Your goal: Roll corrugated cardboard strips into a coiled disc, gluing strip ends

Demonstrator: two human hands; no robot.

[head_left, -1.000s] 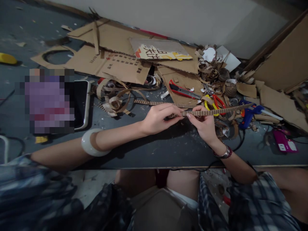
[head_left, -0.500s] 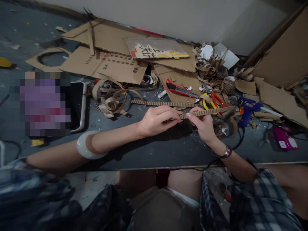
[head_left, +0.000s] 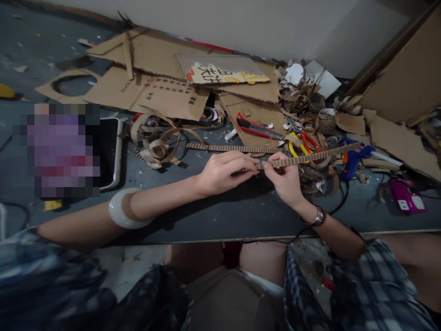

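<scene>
Between my two hands runs a narrow corrugated cardboard strip (head_left: pixel 310 157), its ridged face showing, held above the table. My left hand (head_left: pixel 229 172) pinches its left end, and the fingers hide that tip. Close beside it, my right hand (head_left: pixel 284 177) grips the strip between thumb and fingers. From there the strip's free length slants up to the right, over the blue glue gun (head_left: pixel 352 163). Behind my hands a second corrugated strip (head_left: pixel 230 148) lies flat on the table.
A red utility knife (head_left: pixel 260 127) and yellow-and-red-handled tools (head_left: pixel 306 143) lie behind my hands. Curled paper strips (head_left: pixel 156 149) are heaped at left, cardboard sheets (head_left: pixel 175 94) at the back. A tablet-like device (head_left: pixel 112 154) sits left; a magenta phone (head_left: pixel 408 196) lies right.
My right hand has slid slightly left along the strip, closer to my left hand. The strip's free end now reaches farther right and higher, over the glue gun.
</scene>
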